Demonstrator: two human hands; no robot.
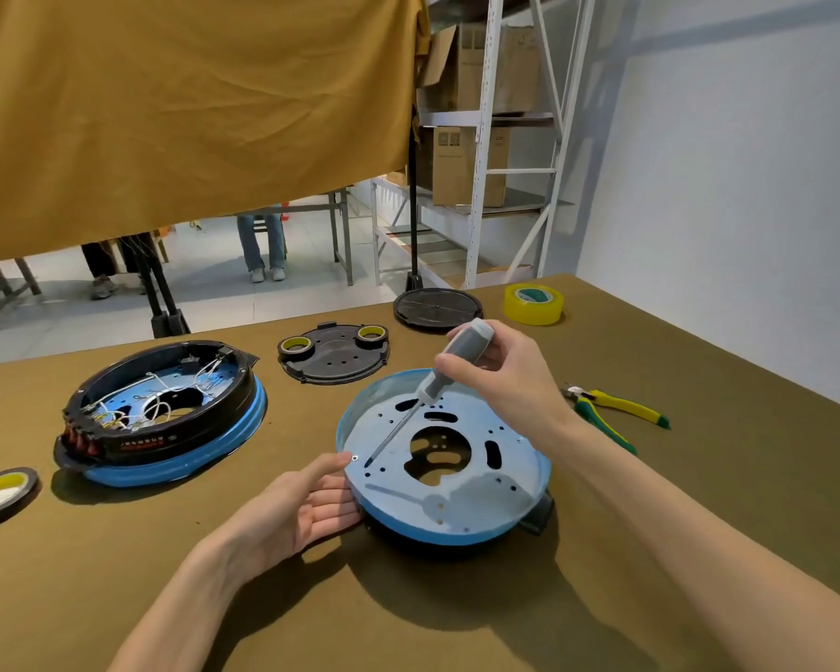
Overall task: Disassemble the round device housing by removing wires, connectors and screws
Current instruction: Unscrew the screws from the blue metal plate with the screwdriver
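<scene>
- The person's left hand [306, 506] lies palm-up on the brown table [457, 618], its fingers loosely spread and pressed against the near-left rim of the round blue housing [476, 497]; the thumb tip sits just beside a small silver screw [355, 458] at the rim
- The housing rests on the table in front of the person, a pale blue plate with many holes and a large cut-out in the middle, over a dark base
- The right hand [500, 375] is closed around the grey handle of a screwdriver [437, 380] – the shaft slants down and left, its tip on the plate near the screw
- To the right lie pliers [612, 409] with yellow-green handles, well apart from the housing
- At the far left edge lies a flat tape roll [1, 492]; behind it sits a second housing [166, 409], blue and black, with white wires [161, 405] tangled inside
- Further back is a black cover plate [335, 356] carrying two small tape rolls, then a black round disc [437, 308] and a yellow tape roll [534, 303]
- Beyond the table – a mustard cloth [190, 114] hanging, and white shelving [486, 138] with cardboard boxes
</scene>
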